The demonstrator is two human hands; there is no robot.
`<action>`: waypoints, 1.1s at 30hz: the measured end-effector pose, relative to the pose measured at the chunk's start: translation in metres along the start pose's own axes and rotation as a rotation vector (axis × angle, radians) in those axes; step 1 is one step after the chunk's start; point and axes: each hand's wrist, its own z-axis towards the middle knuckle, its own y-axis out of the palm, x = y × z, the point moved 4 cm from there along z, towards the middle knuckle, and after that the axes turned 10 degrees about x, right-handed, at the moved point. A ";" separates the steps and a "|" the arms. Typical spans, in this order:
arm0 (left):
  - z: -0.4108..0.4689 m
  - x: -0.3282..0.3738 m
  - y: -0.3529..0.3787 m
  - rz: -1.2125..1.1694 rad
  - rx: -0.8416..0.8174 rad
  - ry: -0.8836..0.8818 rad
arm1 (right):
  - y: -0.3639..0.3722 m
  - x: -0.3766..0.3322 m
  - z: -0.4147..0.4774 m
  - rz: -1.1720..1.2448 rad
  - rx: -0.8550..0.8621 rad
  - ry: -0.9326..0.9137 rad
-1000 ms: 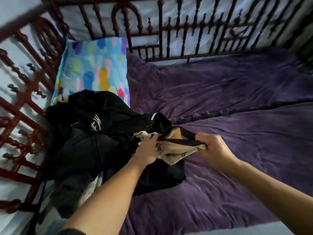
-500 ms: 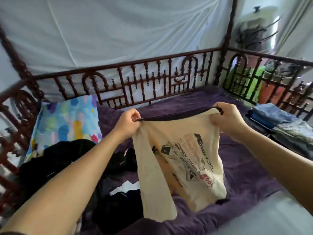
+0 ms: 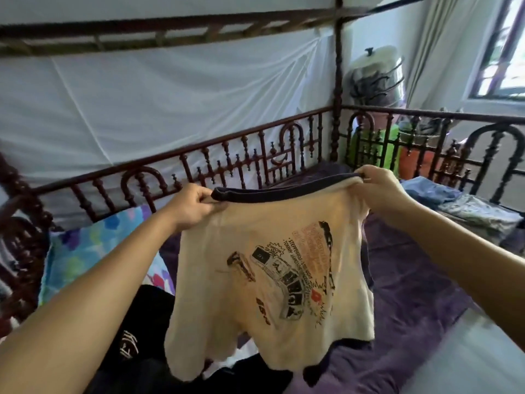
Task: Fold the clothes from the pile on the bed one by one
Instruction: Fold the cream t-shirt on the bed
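Observation:
A cream T-shirt with a dark trim band and a black and orange print hangs in the air in front of me. My left hand pinches the left end of its dark band. My right hand grips the right end of the same band, so the band is stretched between them. Below the shirt, at the lower left, lies the pile of black clothes on the purple bedspread.
A colourful spotted pillow leans at the left against the dark wooden bed rail. Folded blue and patterned clothes are stacked at the right by the rail. A white net hangs behind the bed; a window is at the upper right.
Both hands have lifted the cream T-shirt out of the black pile and raised it high, spreading it by its band. My view has tilted up and to the right.

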 end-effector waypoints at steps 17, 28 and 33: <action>0.017 -0.025 0.039 0.043 -0.089 -0.062 | 0.008 -0.013 -0.022 -0.267 -0.178 -0.163; -0.040 0.040 0.163 -0.377 -0.415 -0.023 | 0.025 -0.036 -0.034 -0.084 -0.205 -0.233; -0.029 0.052 0.145 -0.677 -0.253 -0.085 | -0.006 0.008 -0.036 -0.417 -0.385 -0.141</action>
